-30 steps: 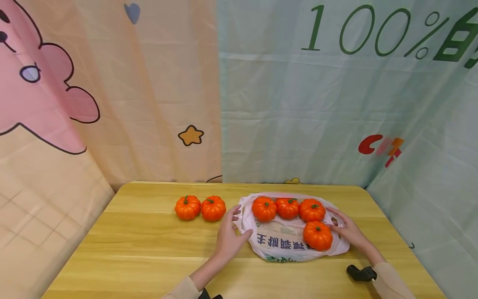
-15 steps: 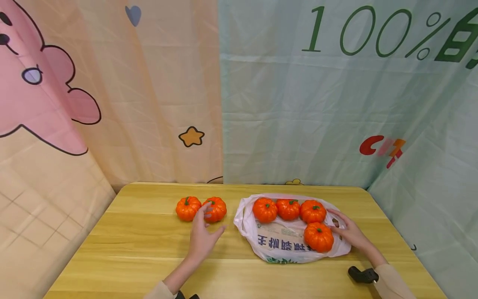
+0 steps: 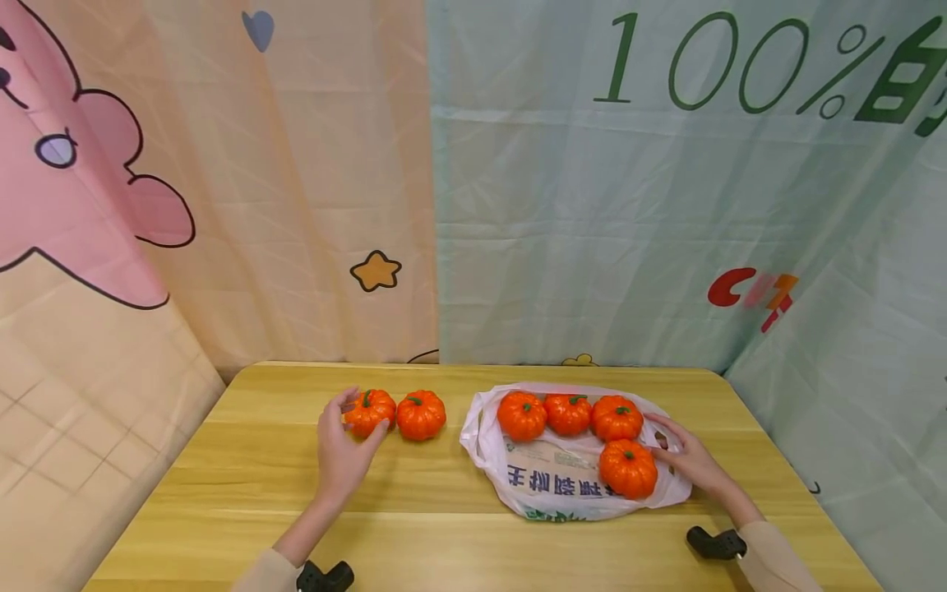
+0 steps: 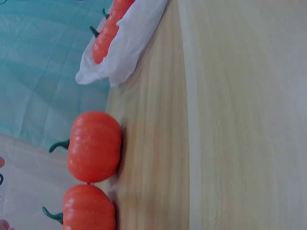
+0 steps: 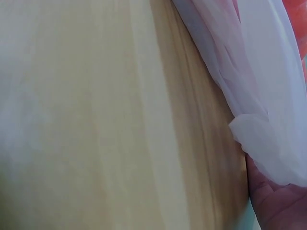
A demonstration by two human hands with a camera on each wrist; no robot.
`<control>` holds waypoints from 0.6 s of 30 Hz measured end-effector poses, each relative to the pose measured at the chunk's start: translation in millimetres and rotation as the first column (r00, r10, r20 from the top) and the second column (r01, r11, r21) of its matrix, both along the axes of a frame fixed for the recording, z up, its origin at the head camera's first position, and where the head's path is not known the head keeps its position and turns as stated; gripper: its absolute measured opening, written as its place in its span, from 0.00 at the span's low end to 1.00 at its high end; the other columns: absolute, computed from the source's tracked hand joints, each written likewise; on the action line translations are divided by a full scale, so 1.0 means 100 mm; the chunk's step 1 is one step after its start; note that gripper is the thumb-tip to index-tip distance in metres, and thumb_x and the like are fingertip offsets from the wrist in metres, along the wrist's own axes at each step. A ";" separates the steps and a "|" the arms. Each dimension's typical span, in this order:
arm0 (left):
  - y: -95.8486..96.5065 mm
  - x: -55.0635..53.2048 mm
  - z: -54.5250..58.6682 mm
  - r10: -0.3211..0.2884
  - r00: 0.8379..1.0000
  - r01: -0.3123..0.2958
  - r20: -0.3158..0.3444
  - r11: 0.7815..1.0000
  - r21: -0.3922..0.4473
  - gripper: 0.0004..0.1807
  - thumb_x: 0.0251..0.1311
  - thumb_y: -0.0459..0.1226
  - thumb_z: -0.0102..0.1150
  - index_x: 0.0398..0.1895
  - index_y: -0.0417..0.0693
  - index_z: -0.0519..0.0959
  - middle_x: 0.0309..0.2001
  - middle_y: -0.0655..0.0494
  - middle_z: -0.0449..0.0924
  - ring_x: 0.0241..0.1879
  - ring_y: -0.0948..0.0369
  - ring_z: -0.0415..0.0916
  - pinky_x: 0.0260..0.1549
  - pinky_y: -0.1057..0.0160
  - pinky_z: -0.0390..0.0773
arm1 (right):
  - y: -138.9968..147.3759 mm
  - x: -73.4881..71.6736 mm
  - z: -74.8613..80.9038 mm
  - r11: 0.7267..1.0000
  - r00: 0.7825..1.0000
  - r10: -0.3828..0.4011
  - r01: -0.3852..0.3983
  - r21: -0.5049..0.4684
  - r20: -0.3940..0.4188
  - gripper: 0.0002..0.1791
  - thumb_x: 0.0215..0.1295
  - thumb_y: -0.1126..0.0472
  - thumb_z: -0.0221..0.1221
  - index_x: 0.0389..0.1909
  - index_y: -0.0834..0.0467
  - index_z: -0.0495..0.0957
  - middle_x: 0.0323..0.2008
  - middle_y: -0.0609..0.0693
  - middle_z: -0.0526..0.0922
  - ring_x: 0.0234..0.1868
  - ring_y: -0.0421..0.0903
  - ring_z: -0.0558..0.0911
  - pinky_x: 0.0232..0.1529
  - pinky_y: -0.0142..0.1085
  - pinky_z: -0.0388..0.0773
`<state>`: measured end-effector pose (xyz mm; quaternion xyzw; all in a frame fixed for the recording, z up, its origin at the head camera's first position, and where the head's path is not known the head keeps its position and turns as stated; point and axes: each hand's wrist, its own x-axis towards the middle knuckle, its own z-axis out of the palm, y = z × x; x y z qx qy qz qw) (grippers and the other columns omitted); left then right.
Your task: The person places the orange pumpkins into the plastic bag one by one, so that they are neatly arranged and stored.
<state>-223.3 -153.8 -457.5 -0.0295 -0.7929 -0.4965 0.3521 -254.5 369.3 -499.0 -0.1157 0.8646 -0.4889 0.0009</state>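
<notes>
Two orange toy pumpkins with green stems sit side by side at the table's back left. My left hand is at the left pumpkin, thumb on its right side and fingers spread at its left; firm contact is not visible. The right pumpkin stands just beside it. Farther right lies a white plastic bag, mouth spread wide, with several more pumpkins in it. My right hand holds the bag's right edge. In the right wrist view, the bag's plastic partly covers that hand.
The light wooden table runs back to printed fabric curtains behind and at both sides. A black wrist device sits by the right sleeve, another by the left.
My left hand has let go of the bag's left side and moved left, past the right loose pumpkin to the left one. The right hand stays on the bag.
</notes>
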 end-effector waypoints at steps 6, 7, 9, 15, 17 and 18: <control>-0.35 -0.20 0.05 0.059 0.997 -0.060 -0.049 0.998 -0.010 0.33 0.44 0.27 0.71 0.57 0.33 0.70 0.52 0.36 0.74 0.48 0.53 0.64 0.41 0.61 0.64 | 0.01 0.00 -0.02 1.000 1.000 -0.015 0.015 0.019 -0.010 0.32 0.65 0.62 0.58 0.68 0.68 0.60 0.66 0.67 0.61 0.49 0.15 0.67 0.49 0.13 0.63; -0.40 -0.23 0.05 0.071 0.997 -0.071 -0.043 0.997 -0.004 0.33 0.44 0.27 0.71 0.57 0.33 0.70 0.52 0.37 0.74 0.49 0.53 0.64 0.41 0.61 0.63 | 0.01 0.00 -0.02 1.000 1.000 -0.014 0.014 0.021 -0.013 0.32 0.66 0.62 0.58 0.68 0.67 0.60 0.67 0.68 0.60 0.49 0.14 0.65 0.49 0.12 0.61; -0.48 -0.29 0.05 0.078 0.997 -0.078 -0.004 0.997 0.014 0.34 0.45 0.28 0.71 0.58 0.33 0.70 0.54 0.37 0.73 0.50 0.51 0.63 0.43 0.59 0.63 | 0.00 0.00 -0.02 1.000 1.000 -0.010 0.011 0.010 -0.017 0.32 0.66 0.62 0.58 0.68 0.68 0.60 0.67 0.70 0.59 0.51 0.12 0.61 0.49 0.11 0.59; -0.59 -0.38 0.03 -0.051 0.958 0.032 0.282 0.997 0.071 0.39 0.52 0.37 0.70 0.66 0.38 0.63 0.64 0.40 0.66 0.61 0.45 0.59 0.54 0.50 0.63 | 0.00 0.01 0.01 1.000 1.000 0.009 -0.009 -0.006 -0.020 0.32 0.65 0.64 0.58 0.67 0.69 0.60 0.67 0.72 0.58 0.50 0.15 0.63 0.49 0.12 0.62; -0.61 -0.42 0.00 -0.092 0.928 0.068 0.360 0.995 0.078 0.41 0.53 0.40 0.69 0.68 0.40 0.61 0.66 0.41 0.63 0.63 0.45 0.58 0.57 0.49 0.62 | 0.00 0.00 0.02 1.000 1.000 0.007 -0.007 -0.010 -0.007 0.32 0.65 0.65 0.58 0.68 0.69 0.59 0.68 0.72 0.58 0.49 0.18 0.67 0.48 0.14 0.65; -0.61 -0.43 -0.01 -0.107 0.920 0.081 0.378 0.993 0.082 0.41 0.53 0.40 0.69 0.68 0.40 0.60 0.67 0.41 0.63 0.64 0.45 0.58 0.57 0.49 0.62 | 0.00 0.00 0.02 1.000 1.000 0.006 -0.006 -0.010 -0.002 0.32 0.65 0.65 0.58 0.68 0.69 0.59 0.67 0.72 0.58 0.48 0.20 0.70 0.48 0.15 0.67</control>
